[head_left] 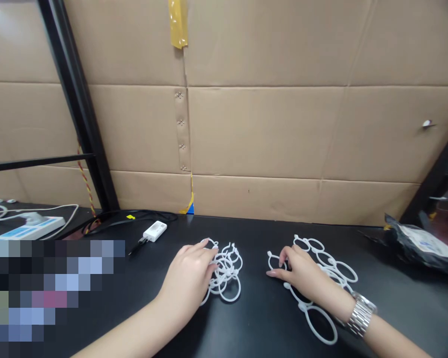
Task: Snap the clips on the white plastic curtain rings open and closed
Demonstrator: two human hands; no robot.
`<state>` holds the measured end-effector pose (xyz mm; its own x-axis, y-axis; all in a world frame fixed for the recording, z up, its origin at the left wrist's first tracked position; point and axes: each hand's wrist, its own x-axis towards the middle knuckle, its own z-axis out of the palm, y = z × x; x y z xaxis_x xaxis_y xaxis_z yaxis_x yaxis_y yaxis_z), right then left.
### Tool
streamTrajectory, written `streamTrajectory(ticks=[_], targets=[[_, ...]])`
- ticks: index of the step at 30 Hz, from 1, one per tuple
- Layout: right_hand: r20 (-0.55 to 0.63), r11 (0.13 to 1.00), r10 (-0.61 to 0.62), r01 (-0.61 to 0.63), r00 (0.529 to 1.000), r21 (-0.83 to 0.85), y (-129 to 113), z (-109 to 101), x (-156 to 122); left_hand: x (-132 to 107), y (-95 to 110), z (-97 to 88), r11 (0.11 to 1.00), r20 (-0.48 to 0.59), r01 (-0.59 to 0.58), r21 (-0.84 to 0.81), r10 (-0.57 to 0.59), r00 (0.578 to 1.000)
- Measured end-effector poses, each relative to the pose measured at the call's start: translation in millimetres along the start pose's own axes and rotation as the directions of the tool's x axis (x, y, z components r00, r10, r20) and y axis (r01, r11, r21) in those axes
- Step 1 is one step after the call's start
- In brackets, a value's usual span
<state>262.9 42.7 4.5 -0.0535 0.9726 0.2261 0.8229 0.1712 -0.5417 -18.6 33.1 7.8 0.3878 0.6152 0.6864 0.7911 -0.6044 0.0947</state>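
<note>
White plastic rings with small knobs, resembling looped cable ties, lie in two groups on the black tabletop. My left hand point(190, 268) rests against the left side of a tangled pile of rings point(228, 271). Its thumb and fingertips are apart and touch the pile's edge, and they hide part of it. To the right, a looser spread of rings point(323, 323) runs beneath and around my right hand point(302, 271). The thumb and forefinger of that hand are parted beside a small ring point(271, 259) at the spread's left end. A metal watch point(361, 314) is on my right wrist.
A white charger point(155, 231) with a black lead lies behind my left hand. A power strip point(32, 228) with cables stands at far left, beside a black post point(78, 104). A black plastic package point(425, 246) sits at right. A cardboard wall point(261, 134) closes the back.
</note>
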Motion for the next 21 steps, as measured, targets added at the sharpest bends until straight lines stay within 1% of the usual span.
streamTrajectory(ticks=[4,9,12,15,16,17,19,20,21], targets=[[0.026,1.0,-0.007,0.007,1.0,0.023,1.5,4.4,1.7,-1.7,8.0,-1.3,1.0,0.027,-0.025,0.003,0.025,0.999],[0.069,0.987,-0.015,0.003,0.997,0.163,-5.1,-1.1,2.9,-1.9,19.6,-8.0,1.0,0.058,-0.01,-0.017,0.011,0.998],[0.176,0.948,-0.028,-0.03,0.984,0.318,-18.8,-9.9,0.2,-1.5,22.7,-10.9,0.998,0.068,0.005,-0.069,-0.001,0.998],[0.279,0.874,-0.084,-0.064,0.956,0.481,-38.3,-14.0,-8.3,-1.1,26.2,-13.6,0.985,0.102,0.035,-0.168,-0.018,0.995],[0.3,0.829,-0.107,-0.082,0.948,0.553,-44.6,-13.0,-12.3,-0.9,28.2,-14.7,0.975,0.126,0.048,-0.216,-0.021,0.992],[0.32,0.763,-0.132,-0.11,0.938,0.637,-50.2,-10.6,-16.8,-0.9,30.7,-15.8,0.961,0.159,0.061,-0.269,-0.018,0.987],[0.362,0.538,-0.197,-0.209,0.911,0.817,-59.1,-2.7,-25.9,-1.1,36.7,-17.8,0.926,0.236,0.09,-0.367,-0.001,0.972],[0.376,0.428,-0.226,-0.255,0.899,0.867,-62.2,2.3,-30.2,-1.6,39.6,-18.5,0.907,0.273,0.108,-0.406,0.007,0.962],[0.386,0.341,-0.253,-0.291,0.887,0.894,-64.7,7.4,-34.1,-2.3,42.1,-18.8,0.891,0.295,0.13,-0.436,0.004,0.955]])
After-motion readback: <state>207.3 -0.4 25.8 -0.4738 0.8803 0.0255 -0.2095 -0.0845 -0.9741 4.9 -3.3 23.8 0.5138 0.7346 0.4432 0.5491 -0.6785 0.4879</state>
